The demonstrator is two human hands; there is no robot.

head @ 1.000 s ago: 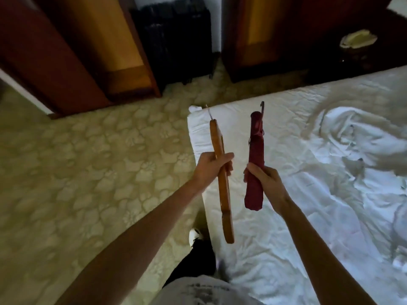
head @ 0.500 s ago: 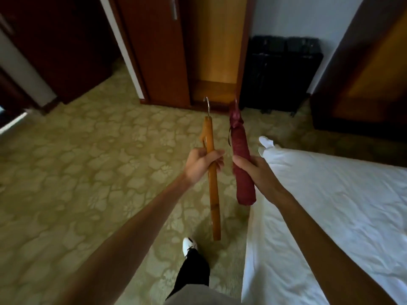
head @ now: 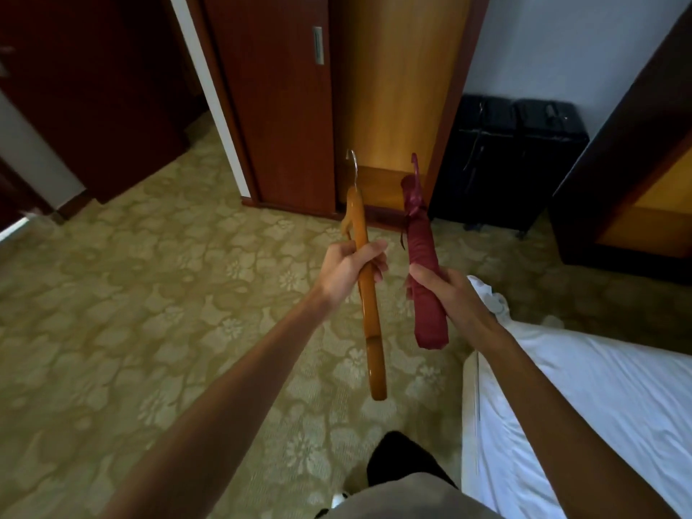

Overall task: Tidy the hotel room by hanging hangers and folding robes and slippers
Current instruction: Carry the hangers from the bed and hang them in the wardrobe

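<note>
Closer now than half a second back, the open wardrobe (head: 397, 106) fills more of the view ahead, and the bed (head: 599, 406) has slid off toward the lower right. Both arms are stretched forward over the patterned carpet (head: 131, 312). The left hand (head: 350, 269) has its fingers (head: 378, 265) curled tight round the wooden hanger (head: 369, 305), gripping it in its upper half; the hanger points away from the person, its metal hook (head: 353, 164) beyond the fingers toward the wardrobe floor, its long lower end hanging back below the hand. Just beside it, apart and not touching, the right hand (head: 445, 294) clamps its thumb and fingers on the maroon padded hanger (head: 425, 279), holding it near the middle with the hook end ahead of the fingers and the blunt end below them. Beyond the right hand's fingers and off to their right, a black suitcase (head: 513, 159) stands against the wall next to the wardrobe. A dark trouser leg (head: 404, 462) shows below the hands, beside the bed's edge.
</note>
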